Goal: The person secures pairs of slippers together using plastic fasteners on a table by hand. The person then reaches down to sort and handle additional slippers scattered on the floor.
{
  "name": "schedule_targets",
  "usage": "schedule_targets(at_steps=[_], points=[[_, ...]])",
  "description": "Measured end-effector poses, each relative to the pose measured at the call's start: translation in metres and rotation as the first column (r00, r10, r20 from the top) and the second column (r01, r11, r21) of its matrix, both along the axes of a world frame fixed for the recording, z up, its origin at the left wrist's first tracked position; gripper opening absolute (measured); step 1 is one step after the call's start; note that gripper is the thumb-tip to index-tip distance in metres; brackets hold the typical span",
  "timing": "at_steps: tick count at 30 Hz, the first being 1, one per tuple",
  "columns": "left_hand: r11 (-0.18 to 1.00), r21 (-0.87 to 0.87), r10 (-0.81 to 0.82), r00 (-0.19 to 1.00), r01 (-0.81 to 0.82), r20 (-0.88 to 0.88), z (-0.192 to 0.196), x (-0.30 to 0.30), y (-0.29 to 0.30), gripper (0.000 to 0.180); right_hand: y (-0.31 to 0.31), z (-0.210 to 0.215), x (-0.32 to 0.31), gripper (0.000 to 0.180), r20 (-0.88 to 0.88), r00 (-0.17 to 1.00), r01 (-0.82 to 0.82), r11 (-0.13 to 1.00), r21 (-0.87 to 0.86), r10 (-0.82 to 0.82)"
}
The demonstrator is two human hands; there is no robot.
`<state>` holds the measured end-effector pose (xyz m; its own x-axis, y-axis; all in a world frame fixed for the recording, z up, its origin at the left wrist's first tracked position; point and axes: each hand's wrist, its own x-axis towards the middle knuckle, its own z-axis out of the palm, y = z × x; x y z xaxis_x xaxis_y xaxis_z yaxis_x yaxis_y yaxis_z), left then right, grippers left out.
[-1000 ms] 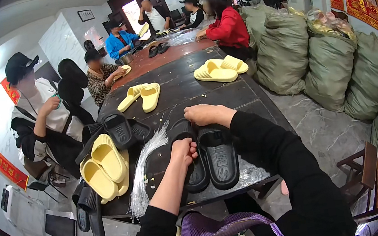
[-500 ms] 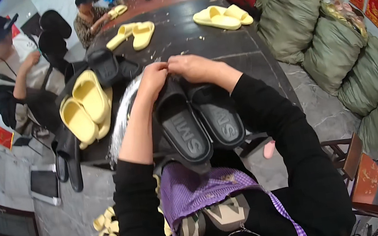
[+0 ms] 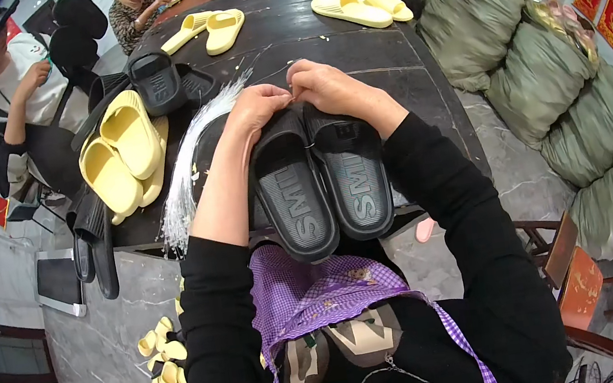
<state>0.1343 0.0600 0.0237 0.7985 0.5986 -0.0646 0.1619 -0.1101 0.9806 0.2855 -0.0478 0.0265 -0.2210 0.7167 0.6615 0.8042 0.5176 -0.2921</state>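
Observation:
Two black slippers lie side by side at the near edge of a dark table (image 3: 299,34), the left slipper (image 3: 292,198) and the right slipper (image 3: 353,176). My left hand (image 3: 256,108) rests on the toe end of the left slipper, fingers pinched together. My right hand (image 3: 330,86) sits on the toe end of the right slipper, fingertips meeting the left hand's. A thin fastener seems to be pinched between the fingertips, too small to be sure. A bundle of white plastic strands (image 3: 188,169) lies just left of my left forearm.
Yellow slippers (image 3: 118,152) and black slippers (image 3: 159,83) are piled at the table's left; more yellow pairs (image 3: 358,8) lie farther back. Other people sit along the left side and far end. Green sacks (image 3: 536,86) stand to the right. Small yellow pieces (image 3: 159,364) lie on the floor.
The view has tilted down and closer. My hands moved from lying apart on the slippers to meeting at their toe ends, and the pair now lies nearer to my body.

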Motion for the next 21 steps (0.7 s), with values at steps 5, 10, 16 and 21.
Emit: schedule_targets(at_steps=[5, 10, 16, 21], points=[[0.996, -0.082, -0.003, 0.986, 0.017, 0.17, 0.003, -0.003, -0.005, 0.012, -0.009, 0.002, 0.004, 0.009, -0.137, 0.966, 0.182, 0.953, -0.241, -0.219], [0.993, -0.111, -0.016, 0.976, 0.041, 0.217, 0.0, -0.003, -0.007, 0.012, -0.008, 0.003, 0.001, 0.014, -0.31, 0.905, 0.177, 0.92, -0.35, -0.293], [0.995, -0.102, 0.017, 0.975, 0.006, 0.221, 0.003, -0.004, -0.011, 0.012, -0.008, 0.002, -0.001, 0.016, -0.325, 0.9, 0.175, 0.924, -0.339, -0.29], [0.997, -0.074, 0.048, 0.978, -0.033, 0.204, 0.005, -0.006, -0.015, 0.012, -0.009, 0.005, -0.006, 0.018, -0.312, 0.906, 0.157, 0.911, -0.381, -0.287]])
